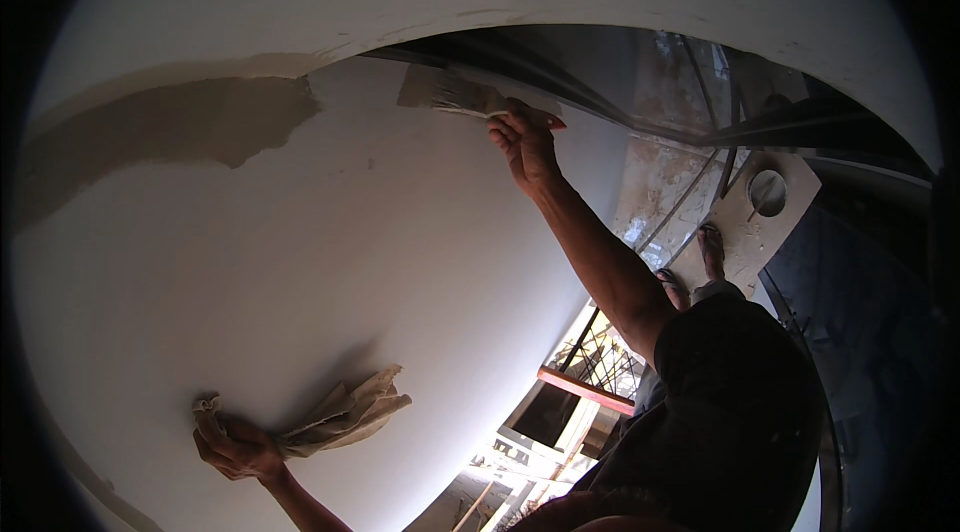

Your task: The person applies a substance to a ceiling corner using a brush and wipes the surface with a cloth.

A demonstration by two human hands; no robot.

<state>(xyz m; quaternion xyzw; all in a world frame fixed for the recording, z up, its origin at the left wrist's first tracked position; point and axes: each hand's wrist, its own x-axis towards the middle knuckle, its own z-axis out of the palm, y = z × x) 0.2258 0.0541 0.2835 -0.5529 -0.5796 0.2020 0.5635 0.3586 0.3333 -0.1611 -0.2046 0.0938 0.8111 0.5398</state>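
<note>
My right hand, at the upper middle, grips a wide putty knife with a red handle end, held against the white surface over a small grey-brown patch. My left hand, at the lower left, is closed on a crumpled tan cloth or paper resting against the same surface. A larger grey-brown smear runs along the upper left below the curved white edge. The knife's blade is partly streaked with pale material.
At the right, my sandalled feet stand on a board holding a round container, with dark metal bars around them. A red bar and scaffold-like framework show below. A dark blue area fills the far right.
</note>
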